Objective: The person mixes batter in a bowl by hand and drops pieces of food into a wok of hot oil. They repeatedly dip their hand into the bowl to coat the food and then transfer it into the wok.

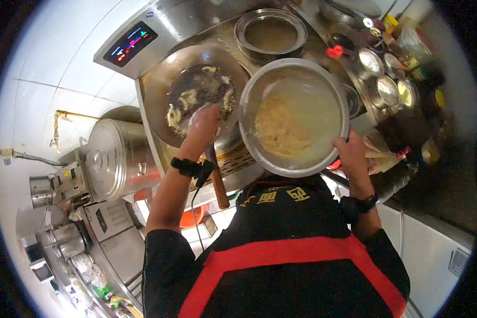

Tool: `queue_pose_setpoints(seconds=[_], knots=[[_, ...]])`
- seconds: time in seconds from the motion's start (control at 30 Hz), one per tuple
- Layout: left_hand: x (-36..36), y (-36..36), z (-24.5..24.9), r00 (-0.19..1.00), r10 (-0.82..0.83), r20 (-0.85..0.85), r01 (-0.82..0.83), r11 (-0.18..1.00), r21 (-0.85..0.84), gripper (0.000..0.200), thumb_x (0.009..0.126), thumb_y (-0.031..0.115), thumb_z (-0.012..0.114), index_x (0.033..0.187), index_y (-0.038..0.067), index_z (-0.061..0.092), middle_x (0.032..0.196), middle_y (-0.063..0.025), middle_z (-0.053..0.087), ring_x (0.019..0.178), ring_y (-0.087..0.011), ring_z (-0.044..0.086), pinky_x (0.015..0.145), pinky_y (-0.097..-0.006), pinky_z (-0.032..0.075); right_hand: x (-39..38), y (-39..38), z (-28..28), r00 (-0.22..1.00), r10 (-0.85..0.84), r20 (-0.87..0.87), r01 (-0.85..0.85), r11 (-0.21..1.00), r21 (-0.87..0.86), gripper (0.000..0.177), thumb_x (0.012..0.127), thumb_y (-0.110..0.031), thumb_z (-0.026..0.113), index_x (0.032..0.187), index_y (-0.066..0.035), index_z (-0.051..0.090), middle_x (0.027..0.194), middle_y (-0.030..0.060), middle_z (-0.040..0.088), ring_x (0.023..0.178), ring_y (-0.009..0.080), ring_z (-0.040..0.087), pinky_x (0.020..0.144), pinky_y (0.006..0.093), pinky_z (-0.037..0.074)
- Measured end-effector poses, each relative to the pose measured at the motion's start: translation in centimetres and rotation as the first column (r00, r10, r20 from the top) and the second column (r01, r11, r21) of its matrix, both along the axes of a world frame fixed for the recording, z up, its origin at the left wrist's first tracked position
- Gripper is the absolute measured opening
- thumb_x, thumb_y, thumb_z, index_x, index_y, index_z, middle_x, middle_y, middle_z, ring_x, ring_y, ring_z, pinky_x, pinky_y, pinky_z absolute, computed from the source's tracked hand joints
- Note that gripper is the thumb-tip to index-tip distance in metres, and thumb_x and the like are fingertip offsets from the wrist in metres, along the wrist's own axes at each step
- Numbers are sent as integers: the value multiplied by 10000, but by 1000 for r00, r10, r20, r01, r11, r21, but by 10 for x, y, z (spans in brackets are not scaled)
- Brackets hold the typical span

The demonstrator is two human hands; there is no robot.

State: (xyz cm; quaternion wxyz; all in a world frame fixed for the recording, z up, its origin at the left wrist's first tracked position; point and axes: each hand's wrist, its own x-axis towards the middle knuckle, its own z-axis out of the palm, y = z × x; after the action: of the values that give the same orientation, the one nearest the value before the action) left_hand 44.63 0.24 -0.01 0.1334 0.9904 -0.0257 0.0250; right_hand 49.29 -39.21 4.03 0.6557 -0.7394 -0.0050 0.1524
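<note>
A wok (156, 90) holds dark bubbling oil with several pale battered pieces (187, 98) floating in it. My left hand (204, 119) hangs low over the near side of the oil. Its fingers are drawn together and whitish with batter, and whatever they hold is hidden. My right hand (351, 151) grips the near right rim of a large metal bowl (244, 124). Inside that bowl, pale yellowish battered strips (281, 129) lie at the left, with thin cloudy batter at the right. The wok's wooden handle (220, 190) points toward me, below my left wrist.
Behind the bowl is a round pot (244, 32) of brownish liquid. Several seasoning tins (388, 90) stand at the right. A lit control panel (131, 44) is on the backsplash. At the left stands a big lidded steel pot (116, 159).
</note>
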Motion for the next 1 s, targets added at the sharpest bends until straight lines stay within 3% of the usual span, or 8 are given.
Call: queue_pose_setpoints(seconds=[0.13, 0.2, 0.3, 0.4, 0.53, 0.63, 0.8, 1.0], knots=[[8, -43, -7, 947, -200, 250, 264, 931, -253, 149, 728, 44, 590, 864, 43, 652, 893, -182, 629, 875, -347, 613, 723, -431, 499, 1, 0, 3, 999, 46, 15, -44, 994, -99, 378, 780, -79, 541, 1143, 27, 558, 1017, 114, 653, 890, 185, 621, 803, 327, 501], [14, -72, -21, 939, -337, -72, 334, 941, -59, 124, 758, 152, 665, 841, 61, 658, 840, -144, 647, 836, -349, 620, 728, -454, 493, 1, 2, 3, 999, 53, 4, -52, 994, -95, 372, 780, -85, 546, 1134, 28, 563, 1005, 118, 656, 883, 188, 622, 795, 329, 503], [16, -121, -35, 957, -189, -221, 156, 975, -160, 129, 733, 145, 672, 836, 68, 667, 763, -130, 632, 778, -341, 621, 699, -457, 495, -4, 11, 9, 998, 59, -2, -59, 997, -55, 360, 776, -99, 556, 1111, 30, 571, 981, 125, 658, 865, 193, 623, 777, 336, 505], [21, -141, -82, 929, -365, -66, 352, 924, -151, 143, 711, 140, 668, 826, 55, 659, 744, -156, 620, 740, -370, 616, 678, -453, 500, -5, 7, -2, 996, 61, 59, -55, 993, -106, 362, 768, -112, 566, 1101, 30, 574, 966, 131, 657, 842, 196, 621, 757, 341, 505], [17, -158, -68, 968, -167, -188, 96, 937, -336, 136, 703, 128, 645, 805, 39, 645, 749, -174, 614, 752, -377, 613, 676, -454, 499, -7, 4, 0, 1000, 27, 0, -26, 980, -196, 388, 759, -134, 581, 1114, 23, 570, 965, 128, 656, 825, 200, 616, 755, 336, 498], [22, -157, -52, 938, -298, -178, 251, 936, -245, 99, 712, 107, 623, 785, 40, 629, 760, -170, 614, 746, -360, 617, 666, -436, 502, -5, 1, 3, 1000, 14, -23, -18, 975, -220, 402, 750, -127, 587, 1125, 18, 568, 959, 113, 652, 833, 199, 608, 766, 327, 489], [31, -143, -36, 940, -334, 69, 325, 812, -485, 95, 750, 92, 587, 797, 11, 605, 743, -164, 607, 740, -355, 611, 643, -423, 477, -1, -7, -7, 1000, 14, 16, -11, 987, -163, 407, 756, -96, 579, 1146, 22, 563, 996, 108, 646, 860, 193, 601, 788, 323, 483], [40, -89, 30, 989, -145, -5, 118, 822, -556, 101, 764, 141, 598, 802, 47, 604, 772, -186, 600, 748, -395, 583, 645, -458, 458, 1, -9, -12, 999, -30, -38, 28, 998, -62, 389, 780, -98, 572, 1152, 15, 558, 985, 101, 642, 839, 182, 597, 787, 326, 489]])
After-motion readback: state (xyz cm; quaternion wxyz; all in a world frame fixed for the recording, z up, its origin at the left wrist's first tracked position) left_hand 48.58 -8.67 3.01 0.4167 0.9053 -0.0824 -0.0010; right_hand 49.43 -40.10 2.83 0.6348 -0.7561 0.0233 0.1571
